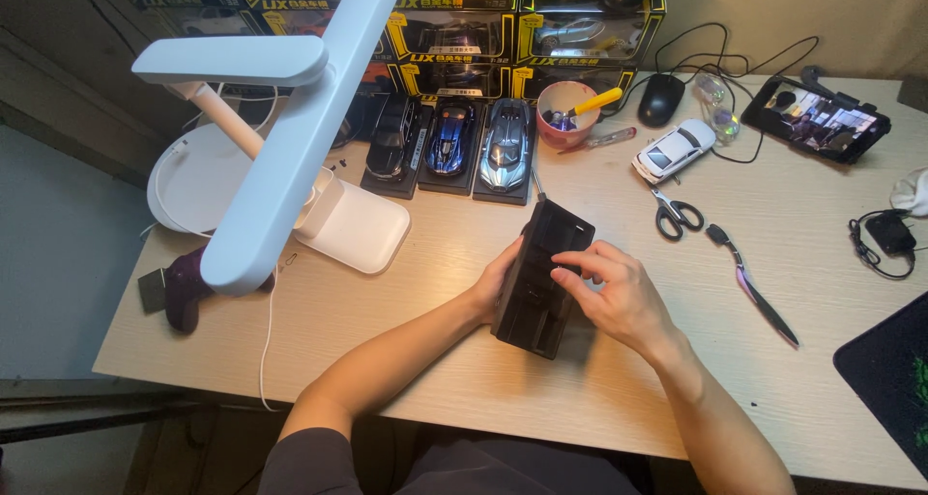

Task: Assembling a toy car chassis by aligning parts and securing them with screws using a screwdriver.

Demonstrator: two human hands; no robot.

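Note:
A black rectangular plastic base (541, 277) stands tilted on the wooden desk (435, 360) in front of me. My left hand (495, 280) grips its left side from behind. My right hand (611, 294) rests on its upper face, fingertips pinching at something small near the middle; what is pinched is hidden. A thin metal shaft, perhaps a screwdriver (536, 182), sticks out beyond the base's far end.
Three model cars (449, 145) on black bases stand at the back, with boxed ones stacked behind. A white desk lamp (290, 137) fills the left. A pink cup (565, 113), white toy car (674, 150), scissors (675, 213), mouse (661, 99), phone (817, 118) and knife (764, 302) lie to the right.

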